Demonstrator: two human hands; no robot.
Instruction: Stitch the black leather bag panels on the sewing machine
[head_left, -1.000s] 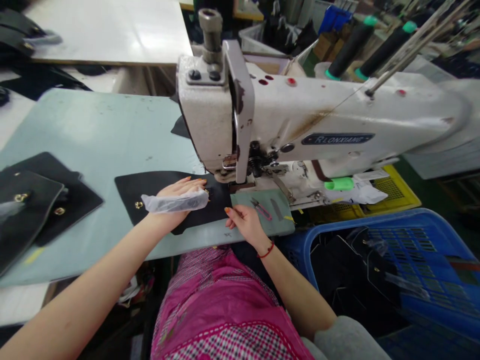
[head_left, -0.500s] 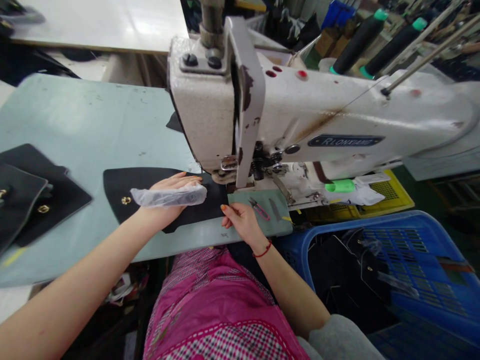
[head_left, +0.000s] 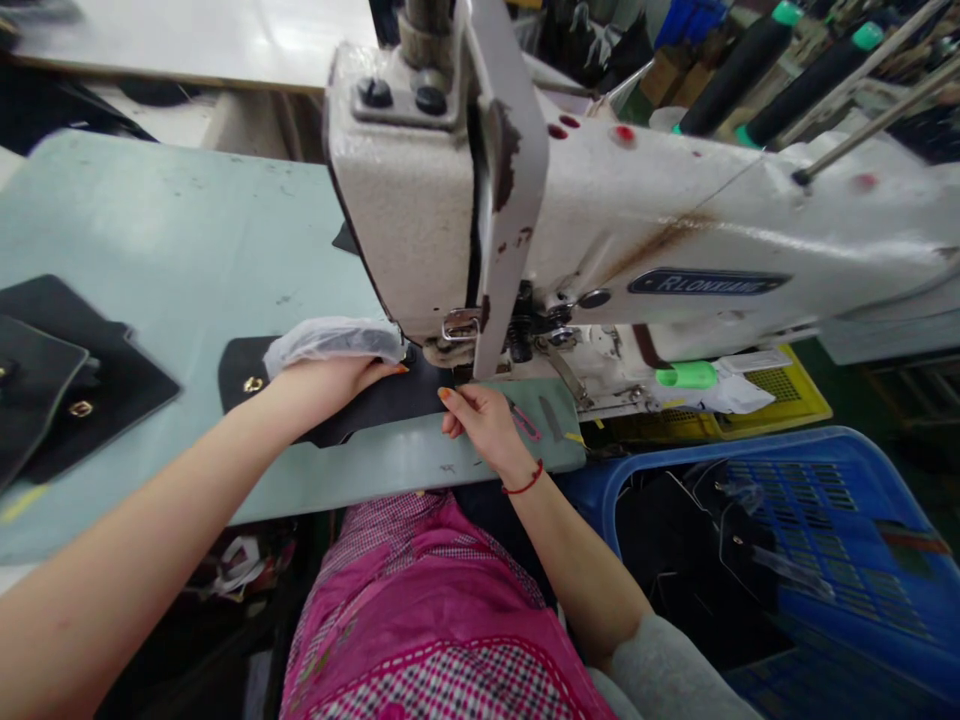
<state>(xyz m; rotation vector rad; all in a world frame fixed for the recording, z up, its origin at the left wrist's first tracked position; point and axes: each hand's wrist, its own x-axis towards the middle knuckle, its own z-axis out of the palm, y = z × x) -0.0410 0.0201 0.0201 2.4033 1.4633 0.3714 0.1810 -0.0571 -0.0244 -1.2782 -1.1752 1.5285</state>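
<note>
A black panel [head_left: 397,398] with a gold clasp at its left end lies on the pale green sewing table, its right part under the head of the sewing machine [head_left: 405,200]. My left hand [head_left: 341,382] rests on the panel, thumb pointing at the needle area; its other fingers are hidden behind clear plastic wrap [head_left: 330,341]. My right hand [head_left: 480,418], with a red string at the wrist, has its thumb and forefinger pinched at the panel's right edge. Just right of it lie small pink scissors [head_left: 526,422].
More black pieces with gold clasps [head_left: 105,375] lie at the table's left. A blue basket [head_left: 832,450] holding black pieces stands at the lower right, beside a yellow crate [head_left: 806,395]. Thread cones [head_left: 739,75] rise behind the machine.
My left hand has turned, and the plastic wrap has moved up to its far side. The black panel has shifted and turned slightly. My right hand has moved slightly up.
</note>
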